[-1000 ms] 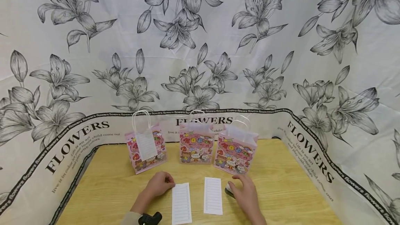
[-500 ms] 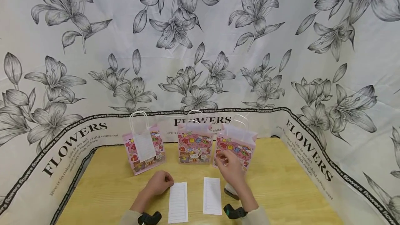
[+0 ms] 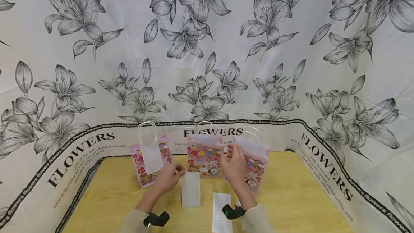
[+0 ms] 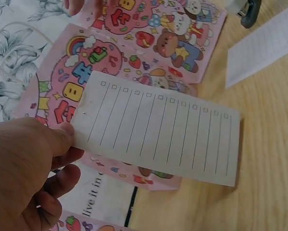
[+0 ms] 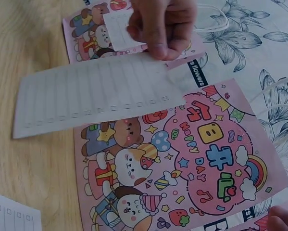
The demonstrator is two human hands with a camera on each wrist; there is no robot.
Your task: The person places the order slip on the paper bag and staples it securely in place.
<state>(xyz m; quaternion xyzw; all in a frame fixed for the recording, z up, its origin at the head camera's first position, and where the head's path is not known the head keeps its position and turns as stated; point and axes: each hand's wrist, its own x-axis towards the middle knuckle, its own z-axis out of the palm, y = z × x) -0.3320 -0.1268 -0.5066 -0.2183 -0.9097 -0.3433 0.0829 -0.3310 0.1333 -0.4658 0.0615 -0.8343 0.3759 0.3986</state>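
Note:
My left hand (image 3: 169, 178) pinches a white lined checklist slip (image 3: 191, 190) at its top corner, raised in front of the middle pink gift bag (image 3: 204, 157). Small checkboxes run along one edge of the slip (image 4: 158, 127) in the left wrist view. My right hand (image 3: 234, 166) reaches up before the right gift bag (image 3: 257, 164), near the gap between it and the middle one. Its fingers (image 5: 281, 222) show at the edge of the right wrist view, with nothing visible between them. Whether they touch a bag is unclear.
A third gift bag (image 3: 137, 159) stands at left, a lined slip (image 3: 152, 159) hanging on its front. Another slip (image 3: 221, 211) lies on the wooden table (image 3: 291, 197). A small black-and-grey object, perhaps a stapler (image 4: 250, 13), is partly hidden. Flowered cloth (image 3: 207, 92) surrounds the table.
My right hand has left the small black-and-white object and moved up to the bags. My left hand has lifted its slip off the table toward the middle bag.

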